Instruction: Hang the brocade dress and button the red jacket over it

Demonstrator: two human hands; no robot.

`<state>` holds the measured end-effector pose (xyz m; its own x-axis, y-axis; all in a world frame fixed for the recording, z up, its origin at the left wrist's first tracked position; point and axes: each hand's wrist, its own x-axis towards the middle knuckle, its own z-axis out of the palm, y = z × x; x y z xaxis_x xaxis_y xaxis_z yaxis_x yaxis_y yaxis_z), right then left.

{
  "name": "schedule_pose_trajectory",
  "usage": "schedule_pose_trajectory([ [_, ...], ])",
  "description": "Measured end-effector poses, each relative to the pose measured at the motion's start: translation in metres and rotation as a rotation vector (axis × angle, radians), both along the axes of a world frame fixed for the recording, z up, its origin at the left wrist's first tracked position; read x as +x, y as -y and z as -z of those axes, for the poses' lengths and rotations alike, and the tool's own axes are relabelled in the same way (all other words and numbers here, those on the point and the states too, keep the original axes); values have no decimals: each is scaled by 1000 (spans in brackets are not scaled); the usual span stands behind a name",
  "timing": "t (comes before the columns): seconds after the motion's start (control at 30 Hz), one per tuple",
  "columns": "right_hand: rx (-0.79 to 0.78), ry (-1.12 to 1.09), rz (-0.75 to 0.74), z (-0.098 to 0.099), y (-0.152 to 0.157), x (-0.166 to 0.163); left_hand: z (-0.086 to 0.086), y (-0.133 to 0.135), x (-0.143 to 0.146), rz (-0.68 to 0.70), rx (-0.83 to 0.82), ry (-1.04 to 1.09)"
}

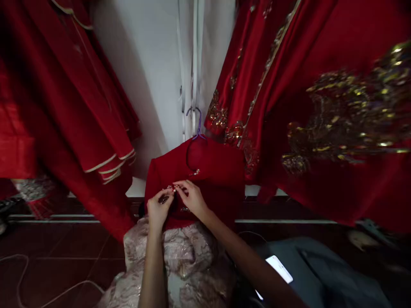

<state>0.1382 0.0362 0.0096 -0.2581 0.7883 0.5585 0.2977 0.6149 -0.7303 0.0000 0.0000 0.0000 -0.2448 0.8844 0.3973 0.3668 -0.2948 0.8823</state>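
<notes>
A short red garment (218, 175) hangs in front of me on a purple hanger (199, 124). Ornate beaded fastenings run down its front: one fastening (195, 172) shows above my hands and another (185, 209) below them. Between them, my left hand (159, 206) pinches the left side of a small beaded fastening (174, 188). From the right, my right hand (192, 197) has thumb and forefinger closed on the same fastening, fingertips almost touching the left ones. The exact grip is too small to make out.
Red gowns (93, 98) with pale trim hang at left, and gold-embroidered red robes (321, 98) at right. White cabinet doors (154, 77) stand behind. Shiny pale fabric (186, 248) lies below my hands. A lit phone (279, 268) rests at lower right; a white cable (73, 287) crosses the floor.
</notes>
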Motion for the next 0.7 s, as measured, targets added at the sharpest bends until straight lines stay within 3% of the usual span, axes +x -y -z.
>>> schedule_pose_trajectory([
  [0.1, -140, -84, -40, 1, 10, 13, 2, -2, 4, -10, -48, 44],
  [0.17, -177, -50, -38, -1, 22, 27, 1, 1, 6, 32, -107, -40],
  [0.37, -134, 238, 174, 3, 63, 74, -3, 17, 17, 401, -216, -478],
  [0.47, -186, 277, 223, 14, 68, 83, 0, 21, 25, 376, -233, -566],
  [0.7, -321, 311, 140, 23, 68, 77, 6, 16, 24, 350, -266, -590],
])
